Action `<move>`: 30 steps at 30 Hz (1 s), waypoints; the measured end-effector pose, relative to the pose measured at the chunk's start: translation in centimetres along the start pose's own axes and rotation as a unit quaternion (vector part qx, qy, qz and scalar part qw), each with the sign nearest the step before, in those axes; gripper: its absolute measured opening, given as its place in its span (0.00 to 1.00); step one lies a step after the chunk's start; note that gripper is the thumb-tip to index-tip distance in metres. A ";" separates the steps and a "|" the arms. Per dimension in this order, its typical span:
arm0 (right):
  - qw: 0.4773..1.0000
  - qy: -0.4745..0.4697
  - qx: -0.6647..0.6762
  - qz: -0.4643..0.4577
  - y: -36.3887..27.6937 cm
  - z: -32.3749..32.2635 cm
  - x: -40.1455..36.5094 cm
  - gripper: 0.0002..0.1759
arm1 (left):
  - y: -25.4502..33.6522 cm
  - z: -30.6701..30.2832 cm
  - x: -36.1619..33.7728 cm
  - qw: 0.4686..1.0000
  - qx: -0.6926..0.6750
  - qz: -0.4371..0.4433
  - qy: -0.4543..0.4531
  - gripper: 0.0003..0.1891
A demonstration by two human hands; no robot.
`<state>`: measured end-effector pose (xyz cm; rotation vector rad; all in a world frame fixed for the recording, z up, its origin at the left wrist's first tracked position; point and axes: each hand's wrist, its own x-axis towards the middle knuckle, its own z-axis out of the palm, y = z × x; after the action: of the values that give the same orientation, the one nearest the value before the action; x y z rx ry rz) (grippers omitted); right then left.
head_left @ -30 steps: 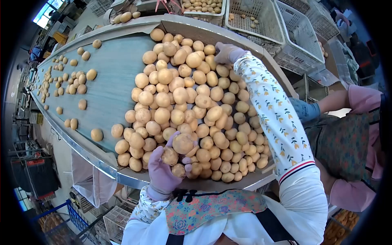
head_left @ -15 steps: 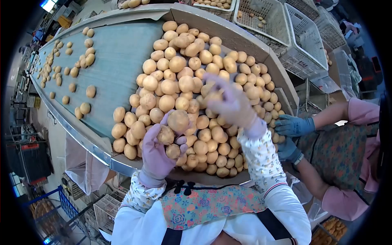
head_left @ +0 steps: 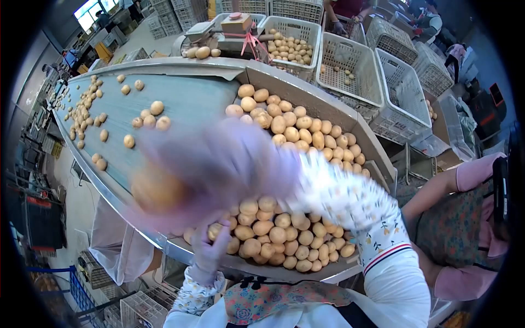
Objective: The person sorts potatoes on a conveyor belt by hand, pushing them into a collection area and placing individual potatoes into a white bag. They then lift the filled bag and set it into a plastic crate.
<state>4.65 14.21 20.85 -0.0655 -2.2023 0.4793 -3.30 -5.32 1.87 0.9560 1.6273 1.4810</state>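
Observation:
My right hand point(head_left: 235, 158), in a pale purple glove, is smeared by motion close to the camera above the potato heap. A blurred potato point(head_left: 156, 188) is in its fingers. Below it, at the near edge of the sorting table, my left hand point(head_left: 210, 249) curls its gloved fingers around a potato point(head_left: 215, 232); other potatoes in that hand, if any, are hidden. Many loose potatoes point(head_left: 278, 235) cover the table around both hands. My right arm and hand hide the middle of the heap.
A green conveyor belt point(head_left: 120, 104) with scattered potatoes runs off to the left. White plastic crates point(head_left: 350, 68) stand beyond the table's far wall point(head_left: 306, 90), some with potatoes inside. To the right is a co-worker point(head_left: 459, 218) whose hands are hidden; another person stands behind the crates.
My right hand has swung left and up toward the camera, now with a potato in it. My left hand has lowered toward the near edge; fewer potatoes show in it. The view has tilted upward.

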 end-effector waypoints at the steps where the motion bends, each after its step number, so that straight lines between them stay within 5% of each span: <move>1: 0.979 -0.196 -0.064 -0.010 3.2 -2.5 6.7 0.21 | -1.5 0.4 -0.2 0.999 0.029 0.030 0.014 0.23; 3: 0.941 0.108 -0.287 -0.146 13.2 -0.6 12.5 0.24 | -2.1 1.2 0.2 0.974 0.140 0.176 -0.012 0.23; 5: 0.863 0.038 -0.447 0.231 18.3 0.1 12.4 0.25 | -1.0 1.0 0.2 0.963 0.175 0.202 -0.021 0.23; 7: 0.903 0.043 -0.419 0.080 19.4 3.1 6.8 0.23 | -0.9 1.1 0.2 0.961 0.177 0.212 -0.012 0.23; 9: 0.941 -0.103 -0.308 0.098 15.2 5.3 -0.1 0.22 | -0.5 1.0 0.6 0.954 0.175 0.244 -0.010 0.22; 13: 0.975 -0.102 -0.137 0.145 11.0 7.4 -12.8 0.28 | -1.5 0.8 0.4 0.959 0.125 0.253 0.001 0.23; 15: 0.955 -0.113 -0.203 0.186 9.2 7.6 -18.5 0.32 | -1.0 -0.3 0.3 0.955 0.121 0.270 0.019 0.22; 17: 0.937 -0.110 -0.296 0.152 6.8 8.3 -24.1 0.36 | -1.5 -1.9 -1.4 0.984 -0.091 0.149 0.036 0.19; 21: 0.934 -0.186 -0.204 0.228 3.7 3.6 -28.8 0.32 | -1.1 -10.4 -4.6 0.929 -0.240 0.151 0.238 0.23; 23: 0.905 -0.222 -0.255 0.257 2.6 2.3 -31.6 0.32 | -3.9 -13.5 -6.3 0.901 -0.039 0.122 0.414 0.25; 27: 0.930 -0.169 -0.198 0.261 1.1 2.2 -32.5 0.33 | -20.5 -22.4 -11.6 0.897 -0.051 -0.161 0.409 0.20; 29: 0.952 -0.116 -0.156 0.236 1.9 1.5 -31.5 0.30 | -36.3 -35.5 -18.0 0.832 -0.266 -0.360 0.328 0.16; 30: 0.946 -0.099 -0.232 0.202 3.6 0.6 -31.1 0.28 | -32.5 -32.0 -15.7 0.877 -0.099 -0.234 0.408 0.16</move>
<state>23.37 10.82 -4.03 -0.7634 -2.4660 0.1789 -26.12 -35.90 -27.65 -0.2561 2.0127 1.7422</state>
